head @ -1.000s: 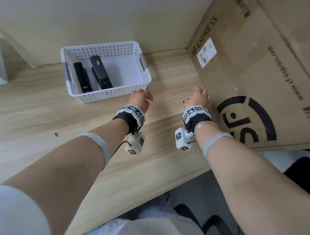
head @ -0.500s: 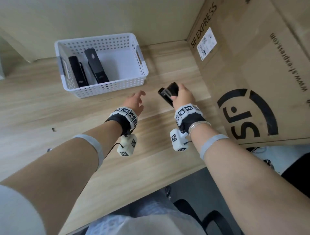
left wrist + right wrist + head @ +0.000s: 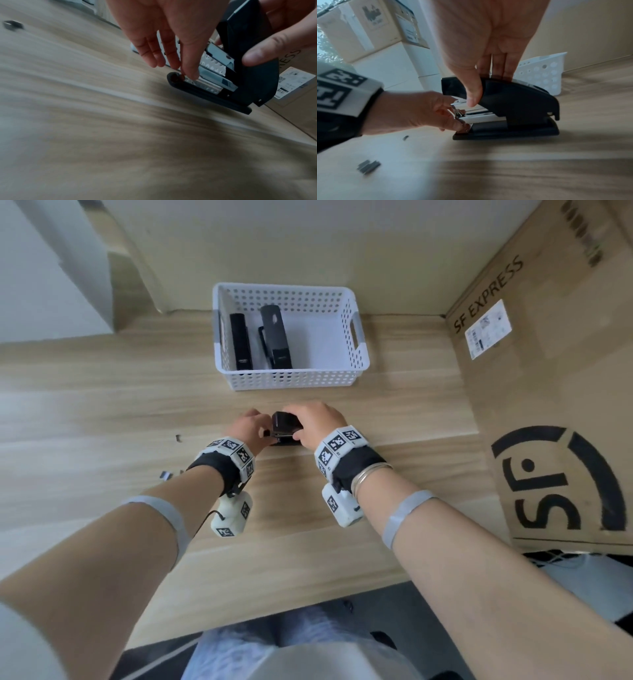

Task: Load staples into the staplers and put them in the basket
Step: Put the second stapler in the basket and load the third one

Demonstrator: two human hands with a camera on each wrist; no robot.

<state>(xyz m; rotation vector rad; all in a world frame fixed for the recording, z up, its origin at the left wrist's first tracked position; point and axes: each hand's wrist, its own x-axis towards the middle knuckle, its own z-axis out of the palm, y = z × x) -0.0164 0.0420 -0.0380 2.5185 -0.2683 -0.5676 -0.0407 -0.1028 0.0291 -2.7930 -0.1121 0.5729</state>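
Stapler (image 3: 285, 428) on table; right hand (image 3: 317, 422) grips top; left hand (image 3: 247, 429) pinches front

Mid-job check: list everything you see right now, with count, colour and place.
stapler in hand: one, black, base on the table, nearer than the basket.
staplers in basket: two, black, side by side in its left half.
basket: one, white, perforated, at the table's far edge.
loose staples: a few grey strips on the table, left of the hands.
cardboard box: one, brown, printed SF EXPRESS, right.
table: one, light wood.
left hand: fingertips at the stapler's open front.
right hand: grips the stapler's top.
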